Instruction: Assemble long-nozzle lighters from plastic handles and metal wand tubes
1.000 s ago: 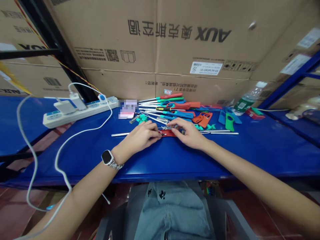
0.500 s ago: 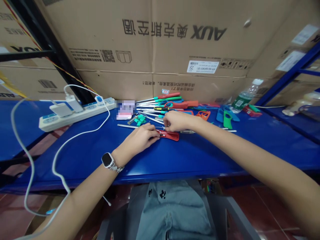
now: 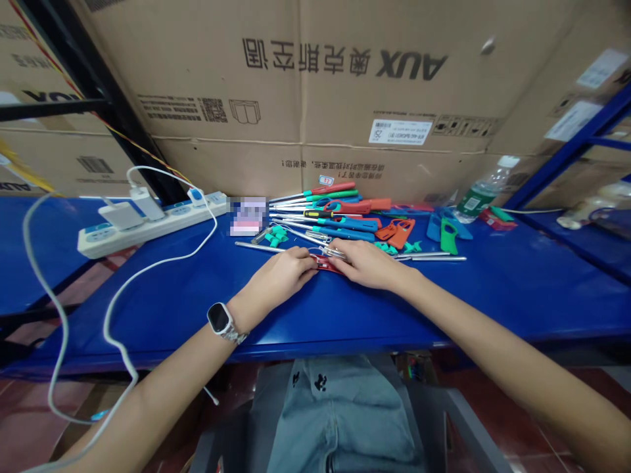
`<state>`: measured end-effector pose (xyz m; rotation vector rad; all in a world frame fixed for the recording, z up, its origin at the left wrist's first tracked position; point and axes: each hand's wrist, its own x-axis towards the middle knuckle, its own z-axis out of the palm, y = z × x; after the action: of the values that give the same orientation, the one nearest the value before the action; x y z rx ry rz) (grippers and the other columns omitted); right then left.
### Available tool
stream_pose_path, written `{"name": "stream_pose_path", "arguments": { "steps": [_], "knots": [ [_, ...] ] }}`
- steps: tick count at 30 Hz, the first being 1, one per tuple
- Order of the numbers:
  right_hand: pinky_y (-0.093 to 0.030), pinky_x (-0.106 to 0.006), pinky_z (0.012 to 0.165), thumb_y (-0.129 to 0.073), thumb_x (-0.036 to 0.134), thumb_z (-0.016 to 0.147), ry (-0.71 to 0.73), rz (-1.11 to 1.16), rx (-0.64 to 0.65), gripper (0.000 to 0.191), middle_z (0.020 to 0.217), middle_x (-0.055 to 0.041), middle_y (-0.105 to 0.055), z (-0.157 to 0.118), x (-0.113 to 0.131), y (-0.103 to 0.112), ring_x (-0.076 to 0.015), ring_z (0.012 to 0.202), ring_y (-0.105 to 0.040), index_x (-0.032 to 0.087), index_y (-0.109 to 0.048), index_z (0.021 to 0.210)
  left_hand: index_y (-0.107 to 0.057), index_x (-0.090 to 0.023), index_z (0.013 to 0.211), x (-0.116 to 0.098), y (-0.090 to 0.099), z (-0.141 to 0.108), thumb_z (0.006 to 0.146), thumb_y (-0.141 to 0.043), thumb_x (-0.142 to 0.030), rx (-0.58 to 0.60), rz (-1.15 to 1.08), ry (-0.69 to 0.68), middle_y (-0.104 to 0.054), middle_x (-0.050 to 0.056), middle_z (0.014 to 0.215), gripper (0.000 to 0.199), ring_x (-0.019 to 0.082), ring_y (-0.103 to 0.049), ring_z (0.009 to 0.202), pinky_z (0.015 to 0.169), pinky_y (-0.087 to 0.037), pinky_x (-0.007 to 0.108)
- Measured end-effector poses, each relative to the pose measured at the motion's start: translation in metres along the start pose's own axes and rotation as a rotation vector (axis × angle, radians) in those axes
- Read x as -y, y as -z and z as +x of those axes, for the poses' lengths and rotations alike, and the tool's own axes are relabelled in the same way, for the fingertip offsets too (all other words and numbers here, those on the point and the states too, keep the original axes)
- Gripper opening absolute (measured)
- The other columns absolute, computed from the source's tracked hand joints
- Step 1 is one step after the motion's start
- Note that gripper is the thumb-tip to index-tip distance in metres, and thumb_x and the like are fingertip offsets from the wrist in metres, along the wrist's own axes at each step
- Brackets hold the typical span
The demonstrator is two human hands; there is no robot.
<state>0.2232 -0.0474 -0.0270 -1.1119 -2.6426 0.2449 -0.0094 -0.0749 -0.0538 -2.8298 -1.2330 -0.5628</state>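
Note:
A red lighter shell half lies on the blue tabletop in front of me, its hollow side up with small parts in it. My left hand grips its left end between thumb and fingers. Over its right part, my right hand pinches a clear and silvery lighter part, partly hidden by the fingers. Just behind lie assembled long-necked lighters with blue handles, others red and green, and a yellow-black screwdriver. Small green pieces and a thin metal tube are near my left hand.
Orange shell halves, blue and green ones and metal tubes lie to the right, near a water bottle. A white power strip with cables stands left. A large carton walls off the back.
My right hand has moved right and turned, and now holds the clear and silvery part over the red shell. Blue handles and small green pieces behind it have come into view.

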Motion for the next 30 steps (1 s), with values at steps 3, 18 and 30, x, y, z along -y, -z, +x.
{"name": "stream_pose_path", "arguments": {
  "steps": [3, 18, 30],
  "knots": [
    [-0.047, -0.039, 0.087, -0.053, 0.027, 0.105, 0.049, 0.013, -0.031, 0.023, 0.119, -0.0125, -0.074, -0.003, -0.003, -0.008, -0.0273, 0.104, -0.068, 0.02, -0.066, 0.124, -0.078, -0.014, 0.101, 0.0, -0.002, 0.0, 0.104, -0.058, -0.02, -0.018, 0.004, 0.001, -0.071, 0.01, 0.095, 0.021, 0.023, -0.068, 0.089, 0.08, -0.056, 0.036],
    [-0.045, -0.042, 0.092, -0.059, 0.021, 0.099, 0.047, 0.03, -0.131, 0.023, 0.108, -0.0105, -0.075, -0.004, -0.006, -0.017, -0.0262, 0.101, -0.066, 0.018, -0.071, 0.118, -0.067, -0.019, 0.123, 0.029, 0.009, -0.003, 0.093, -0.076, -0.048, -0.074, -0.066, 0.082, -0.072, 0.01, 0.116, 0.043, 0.029, -0.065, 0.107, 0.097, -0.051, 0.045],
    [-0.043, -0.041, 0.092, -0.059, 0.022, 0.1, 0.002, 0.033, -0.126, 0.024, 0.107, -0.0096, -0.074, -0.007, -0.004, -0.013, -0.0251, 0.099, -0.066, 0.02, -0.072, 0.12, -0.077, -0.021, 0.128, 0.023, 0.009, -0.004, 0.102, -0.064, -0.048, -0.022, -0.026, 0.035, -0.07, 0.011, 0.113, 0.04, 0.026, -0.064, 0.099, 0.093, -0.049, 0.041]
  ]
}}
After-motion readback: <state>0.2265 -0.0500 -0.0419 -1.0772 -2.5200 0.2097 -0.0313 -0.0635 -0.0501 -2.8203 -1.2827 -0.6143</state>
